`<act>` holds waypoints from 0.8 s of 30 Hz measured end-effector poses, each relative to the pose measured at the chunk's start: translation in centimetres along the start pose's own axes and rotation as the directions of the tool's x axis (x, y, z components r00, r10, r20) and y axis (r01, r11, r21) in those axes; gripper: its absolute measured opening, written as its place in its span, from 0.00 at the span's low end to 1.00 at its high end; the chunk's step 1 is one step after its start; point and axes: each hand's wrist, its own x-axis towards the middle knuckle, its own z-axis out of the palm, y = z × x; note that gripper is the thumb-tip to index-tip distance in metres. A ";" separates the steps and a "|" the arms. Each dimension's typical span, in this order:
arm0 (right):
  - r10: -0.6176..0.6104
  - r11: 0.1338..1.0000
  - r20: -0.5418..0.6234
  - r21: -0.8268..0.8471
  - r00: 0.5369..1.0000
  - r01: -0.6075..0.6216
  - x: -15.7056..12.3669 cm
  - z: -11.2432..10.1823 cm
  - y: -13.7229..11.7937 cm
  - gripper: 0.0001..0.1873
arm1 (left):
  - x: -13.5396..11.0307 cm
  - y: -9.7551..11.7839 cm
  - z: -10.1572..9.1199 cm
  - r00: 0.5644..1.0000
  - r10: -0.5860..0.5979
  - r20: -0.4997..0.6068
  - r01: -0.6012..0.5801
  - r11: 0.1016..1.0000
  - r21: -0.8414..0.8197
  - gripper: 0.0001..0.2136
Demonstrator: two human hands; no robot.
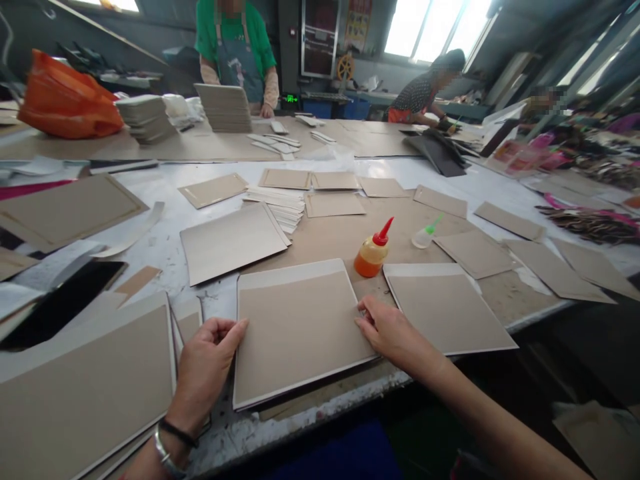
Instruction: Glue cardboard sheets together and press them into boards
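Note:
A tan cardboard panel with a white border [297, 327] lies flat at the near edge of the worktable [165, 247]. My left hand [205, 367] rests at its left edge, fingers curled with the thumb and fingertips touching the panel's side. My right hand [390, 330] presses on the panel's right edge, fingers bent and pinched at the border. A similar panel [445, 307] lies just right of it, and another panel [230, 240] lies behind to the left. A glue bottle with orange liquid and a red nozzle [373, 253] stands just beyond the panel.
A small clear bottle with a green tip [425, 235] lies near the glue. Several cardboard pieces and a stack of strips [280, 203] cover the table. An orange bag [65, 100] sits far left. A person in green [235, 47] and another person [430, 90] work opposite.

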 end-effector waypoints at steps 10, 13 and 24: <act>-0.015 0.998 0.005 0.053 1.000 0.015 0.3 1.0 1.2 0.06 | 0.0 -0.4 0.4 0.996 0.091 0.000 -0.091 0.995 -0.042 0.17; -0.029 0.997 -0.042 0.071 0.999 0.032 0.7 1.6 2.0 0.08 | 0.1 -0.3 0.5 0.992 0.121 -0.038 -0.122 0.992 -0.016 0.16; -0.096 0.995 -0.134 0.018 0.986 0.099 0.7 2.0 2.3 0.10 | -0.4 -0.1 0.9 0.967 0.232 -0.109 -0.217 0.967 0.131 0.13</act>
